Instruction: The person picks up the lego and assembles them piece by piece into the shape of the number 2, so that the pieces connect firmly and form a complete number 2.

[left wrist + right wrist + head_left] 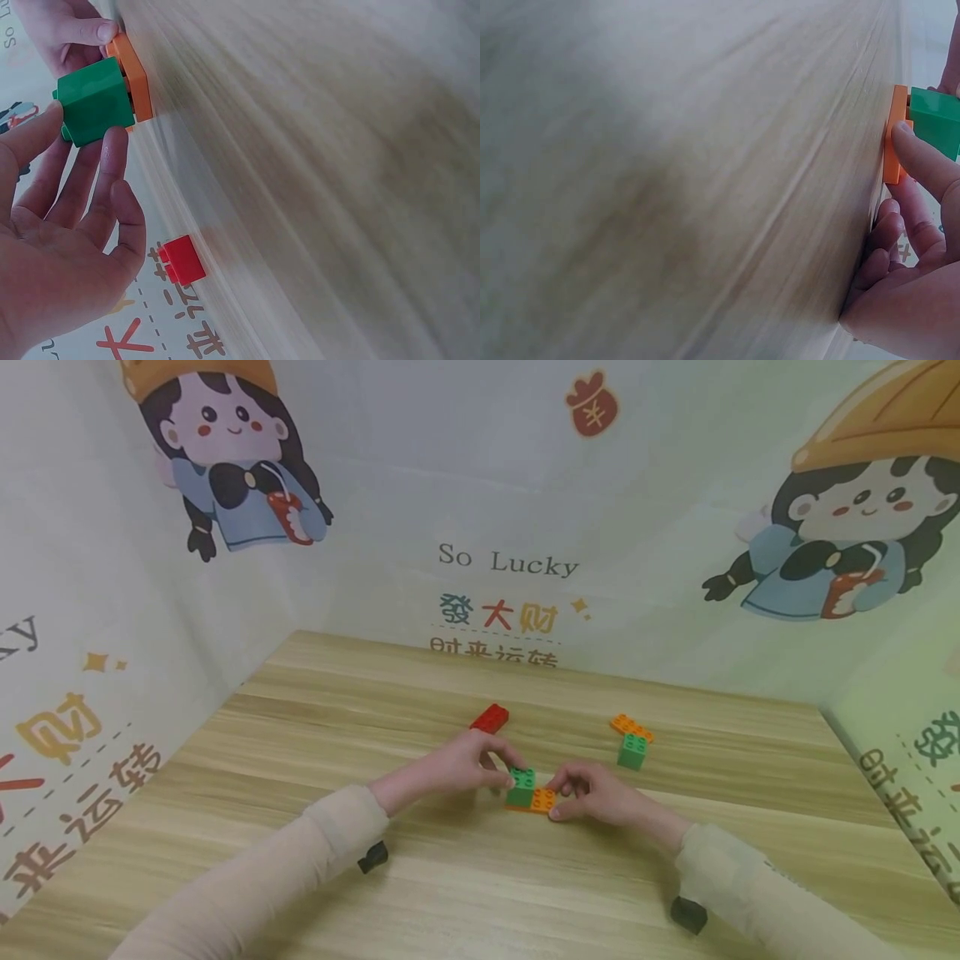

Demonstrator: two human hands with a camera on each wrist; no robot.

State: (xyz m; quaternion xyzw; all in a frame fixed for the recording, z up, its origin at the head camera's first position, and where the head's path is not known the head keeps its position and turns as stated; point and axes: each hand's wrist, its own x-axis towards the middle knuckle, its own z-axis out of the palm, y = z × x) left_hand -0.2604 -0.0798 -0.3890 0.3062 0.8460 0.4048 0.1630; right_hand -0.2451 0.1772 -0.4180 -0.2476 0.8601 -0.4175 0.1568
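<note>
My left hand [472, 762] pinches a green building block [521, 790] between thumb and fingers. That block, four studs on top, stands over the left end of a flat orange block [543, 802] on the table. In the left wrist view a thin gap shows between the green block [96, 103] and the orange block [136, 79]. With thumb and finger, my right hand [603, 795] holds the right end of the orange block. The right wrist view shows its thumb against the edge of the orange block [893, 154].
Beyond my left hand lies a red block [491, 718]. Another green block [633, 752] stands at the back right, with a flat orange block [628, 725] just behind it. Printed cloth walls [360, 568] border the wooden table [465, 893] at the back and sides.
</note>
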